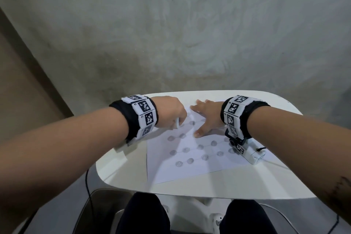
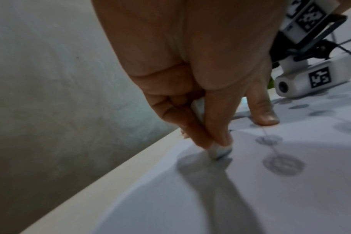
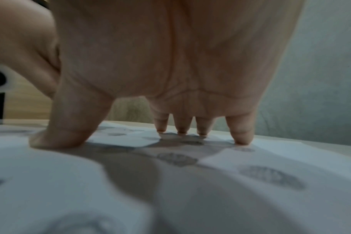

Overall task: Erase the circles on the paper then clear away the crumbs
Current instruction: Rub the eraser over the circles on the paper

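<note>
The left hand (image 1: 171, 113) pinches a white eraser (image 2: 218, 151) onto the paper (image 1: 190, 169) at centre frame on the desk (image 1: 284, 182); the right hand (image 1: 208, 118) presses spread, straight fingers beside grey circles (image 1: 205, 156).

Head view: dim, even, cool-grey light with no glare; soft shadows of both forearms fall across the paper (image 1: 190, 157) and table (image 1: 121, 163), straight edges bow toward the frame borders, and the picture is slightly soft overall. Left wrist view: dark, motion-blurred, a long shadow running from the eraser (image 2: 218, 152) toward the bottom of the frame. Right wrist view: dimmest; the lower half is wholly out of focus, and only the fingertips (image 3: 241, 139) and nearby circles (image 3: 177, 158) are moderately sharp.
</note>
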